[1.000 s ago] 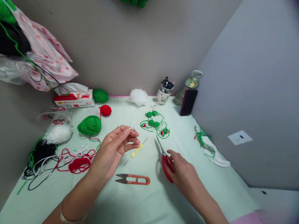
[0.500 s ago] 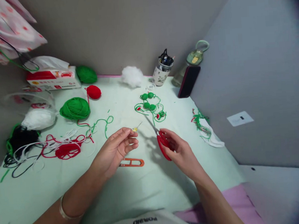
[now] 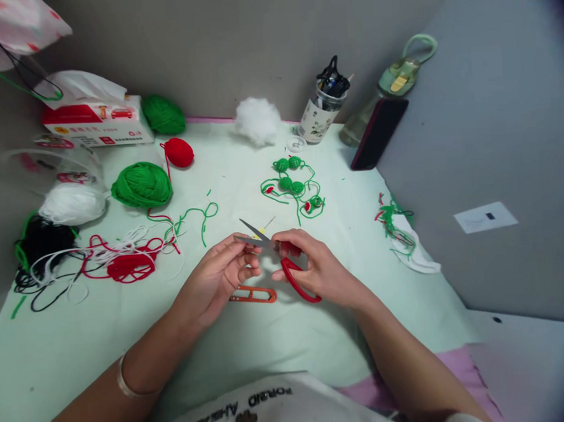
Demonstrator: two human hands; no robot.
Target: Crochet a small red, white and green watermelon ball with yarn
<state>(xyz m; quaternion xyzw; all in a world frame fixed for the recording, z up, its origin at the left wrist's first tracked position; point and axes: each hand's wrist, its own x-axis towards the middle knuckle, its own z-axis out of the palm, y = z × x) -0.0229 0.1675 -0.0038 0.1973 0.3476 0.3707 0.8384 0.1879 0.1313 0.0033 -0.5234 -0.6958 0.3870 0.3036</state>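
Observation:
My right hand (image 3: pixel 321 266) grips red-handled scissors (image 3: pixel 300 283), their blades spread and pointing left. The blade tips reach the fingertips of my left hand (image 3: pixel 221 265), where thumb and forefinger are pinched together. A small shiny ring-like piece was in that pinch earlier; the blades now mostly cover it. Behind the blades, a yellow-handled crochet hook (image 3: pixel 259 233) lies on the table, partly hidden. Below my hands are orange thread snips (image 3: pixel 256 294), their blades hidden by my left hand. Small green crocheted balls (image 3: pixel 290 185) with loose yarn tails lie farther back.
Green yarn (image 3: pixel 141 184), a red ball (image 3: pixel 179 152) and tangled red cord (image 3: pixel 132 265) lie left. At the back are a tissue box (image 3: pixel 100 126), white stuffing (image 3: pixel 258 120), a pen cup (image 3: pixel 321 113) and a phone (image 3: pixel 380 134) leaning on a bottle (image 3: pixel 398 76). Yarn scraps (image 3: pixel 397 226) lie right.
My right hand has brought the scissors up and left to my left fingertips, and the blades have spread apart. My left hand keeps its pinch. The view has tilted downward.

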